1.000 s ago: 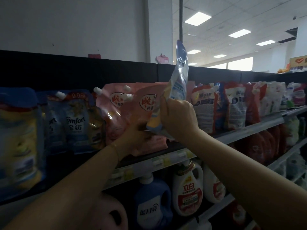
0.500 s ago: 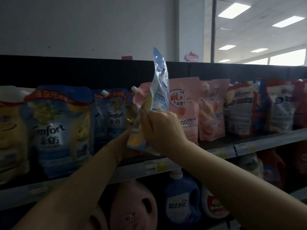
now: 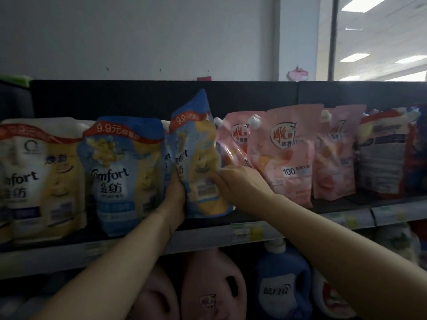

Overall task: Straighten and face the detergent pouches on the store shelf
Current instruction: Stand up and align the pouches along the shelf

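Left hand (image 3: 174,195) and right hand (image 3: 238,183) grip, fingers (image 3: 225,172) curled, the side edges of a blue Comfort pouch (image 3: 198,155) on the shelf (image 3: 208,237). Released unbalanced, it could slump toward 3 o'clock onto pink pouches (image 3: 286,153).

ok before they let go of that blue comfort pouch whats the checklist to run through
1. Two-handed hold: ok. The left hand grips the blue pouch at its left edge, and the right hand pinches its right edge.
2. Printed front faces out: ok.
3. Flat and upright: not ok. It is creased and its top leans right, above the neighbouring Comfort pouch.
4. Clear of the nearest pink pouch: not ok. It overlaps that pouch's left side.
5. Bottom seated on the shelf: cannot tell.
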{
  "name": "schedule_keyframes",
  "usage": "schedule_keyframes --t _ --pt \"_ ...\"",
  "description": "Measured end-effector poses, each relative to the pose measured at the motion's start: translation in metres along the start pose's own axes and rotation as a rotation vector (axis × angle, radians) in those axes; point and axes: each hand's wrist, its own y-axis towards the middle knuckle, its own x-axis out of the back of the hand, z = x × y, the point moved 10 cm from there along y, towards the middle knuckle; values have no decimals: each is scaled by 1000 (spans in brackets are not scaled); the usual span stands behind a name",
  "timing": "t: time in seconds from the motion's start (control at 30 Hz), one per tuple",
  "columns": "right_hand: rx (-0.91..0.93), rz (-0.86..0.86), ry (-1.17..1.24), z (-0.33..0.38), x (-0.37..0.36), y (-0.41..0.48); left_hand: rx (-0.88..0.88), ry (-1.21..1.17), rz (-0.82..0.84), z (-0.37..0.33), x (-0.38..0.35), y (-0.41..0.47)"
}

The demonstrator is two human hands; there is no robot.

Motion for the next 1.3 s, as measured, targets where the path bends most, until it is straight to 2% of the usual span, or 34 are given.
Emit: schedule_keyframes --t 0.07,0.2,0.33,0.4,0.53,0.6,0.7,0.8,1.0,1.13,1.23,1.3 --pt "-161 125 -50 -25 -18 0 -29 1 -55 -2 3 7" --pt "-392 275 86 -61 -60 7 -206 166 -47 -17 -5 9" --pt "-545 305 280 -84 -103 24 -299 324 -97 -31 -5 12" --pt "-646 320 423 -91 -122 23 -299 423 -96 -30 -5 20" --pt "-774 316 744 -96 -145 13 -142 624 -122 -13 7 29" --pt "-752 380 800 -92 -150 13 -85 633 -74 -5 9 29" --pt "-684 439 573 -90 -147 15 27 678 7 9 7 28" --pt "-652 406 390 -88 -143 17 92 786 -28 17 12 37" --pt "-695 288 493 -100 -157 22 71 873 9 28 9 46" --pt "-708 260 439 -109 -162 27 62 873 -25 28 6 53" --pt "-700 282 353 -110 -162 33 86 861 -45 29 4 57" --pt "-721 349 394 -110 -169 35 93 894 -38 29 4 58"
